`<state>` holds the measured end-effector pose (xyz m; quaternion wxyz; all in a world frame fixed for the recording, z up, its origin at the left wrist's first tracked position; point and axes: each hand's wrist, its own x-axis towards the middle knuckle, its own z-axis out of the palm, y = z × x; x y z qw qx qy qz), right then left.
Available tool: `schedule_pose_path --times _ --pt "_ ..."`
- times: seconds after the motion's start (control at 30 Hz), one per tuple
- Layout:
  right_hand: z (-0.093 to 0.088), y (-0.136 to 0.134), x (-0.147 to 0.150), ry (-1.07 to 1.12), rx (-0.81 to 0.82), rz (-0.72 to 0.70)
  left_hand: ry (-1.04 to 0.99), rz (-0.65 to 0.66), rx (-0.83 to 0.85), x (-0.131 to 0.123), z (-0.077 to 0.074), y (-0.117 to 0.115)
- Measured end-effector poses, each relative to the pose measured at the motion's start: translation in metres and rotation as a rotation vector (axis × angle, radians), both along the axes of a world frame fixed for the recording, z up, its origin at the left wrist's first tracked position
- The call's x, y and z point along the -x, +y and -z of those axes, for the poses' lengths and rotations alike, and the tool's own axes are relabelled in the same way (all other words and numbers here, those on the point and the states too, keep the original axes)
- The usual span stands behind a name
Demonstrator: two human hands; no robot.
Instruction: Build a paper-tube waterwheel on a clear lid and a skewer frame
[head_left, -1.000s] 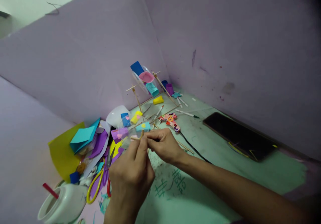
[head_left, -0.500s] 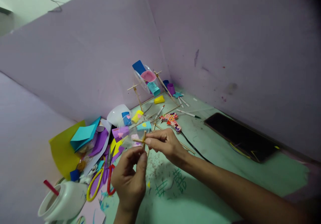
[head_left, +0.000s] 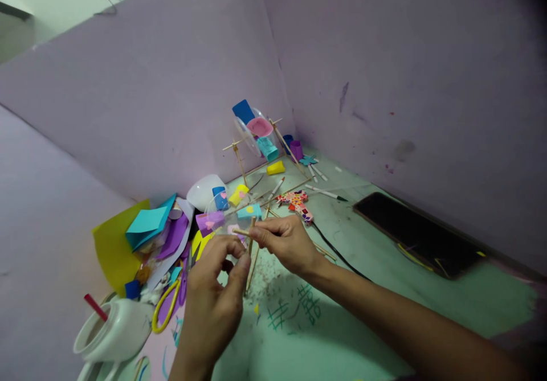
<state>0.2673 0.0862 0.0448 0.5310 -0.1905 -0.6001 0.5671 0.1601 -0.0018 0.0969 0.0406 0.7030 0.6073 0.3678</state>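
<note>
My right hand (head_left: 287, 241) pinches a small frame of thin wooden sticks (head_left: 250, 250) where two sticks cross. A clear disc with small coloured paper cups (head_left: 231, 217) hangs on that frame, just beyond my fingers. My left hand (head_left: 213, 295) is curled below and to the left, thumb and fingers close around the lower stick. Whether it grips the stick or only touches it is hard to tell. Both hands hover over the green table top (head_left: 325, 324).
A second stick-and-cup wheel (head_left: 256, 133) stands in the corner of the lilac partition walls. Coloured paper scraps (head_left: 145, 233), yellow-handled scissors (head_left: 164, 310) and a white jar (head_left: 111, 330) lie left. A patterned glue gun (head_left: 297, 203), pens (head_left: 325, 193) and a black tablet (head_left: 421, 236) lie right.
My left hand has dropped down from the crossing of the sticks and loosened; my right hand keeps its pinch. The view has shifted slightly.
</note>
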Motion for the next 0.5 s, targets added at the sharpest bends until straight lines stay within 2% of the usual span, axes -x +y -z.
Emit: schedule_pose_path --times 0.1,0.17,0.23,0.3,0.37,0.43,0.5 --pt "-0.001 -0.001 0.0 0.007 -0.008 0.008 -0.123 0.188 -0.007 0.011 0.001 0.003" --pt "-0.001 -0.001 -0.001 0.02 -0.019 0.001 -0.136 0.278 -0.052 0.015 0.005 0.005" --pt "-0.002 -0.001 -0.001 0.018 -0.024 -0.008 -0.071 0.283 -0.103 0.017 0.011 0.005" --pt "-0.002 -0.001 -0.001 -0.002 -0.016 0.005 -0.118 0.203 -0.103 0.017 0.017 0.004" --pt "-0.002 -0.002 -0.001 -0.021 -0.009 0.03 -0.447 0.093 -0.009 0.014 0.019 0.004" --pt "-0.001 -0.003 -0.001 -0.028 -0.009 0.051 -0.905 0.015 0.203 0.011 0.014 0.007" --pt "-0.001 -0.004 -0.002 -0.024 -0.012 0.058 -1.214 -0.006 0.453 0.009 0.002 0.014"
